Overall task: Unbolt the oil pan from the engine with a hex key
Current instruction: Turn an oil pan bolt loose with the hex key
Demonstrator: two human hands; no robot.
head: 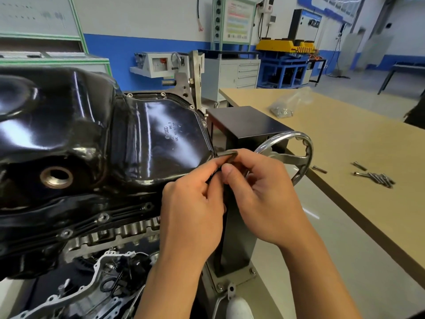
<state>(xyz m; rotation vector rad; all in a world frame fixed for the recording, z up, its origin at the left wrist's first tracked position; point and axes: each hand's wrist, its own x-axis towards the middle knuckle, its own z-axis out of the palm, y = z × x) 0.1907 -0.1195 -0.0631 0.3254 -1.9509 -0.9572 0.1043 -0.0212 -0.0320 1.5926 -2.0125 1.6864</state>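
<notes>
A glossy black oil pan fills the left half of the view, bolted along its flange onto the engine. A dark L-shaped hex key sits at the pan's right edge, its short end pointing at the flange. My left hand pinches the key's long arm from below. My right hand holds the key near its bend, thumb against it. The bolt under the key tip is hidden. Other flange bolts show along the near edge.
The black engine stand column with a chrome handwheel stands just right of my hands. On the wooden table lie several removed bolts and a plastic bag of hardware. Cabinets and benches line the back wall.
</notes>
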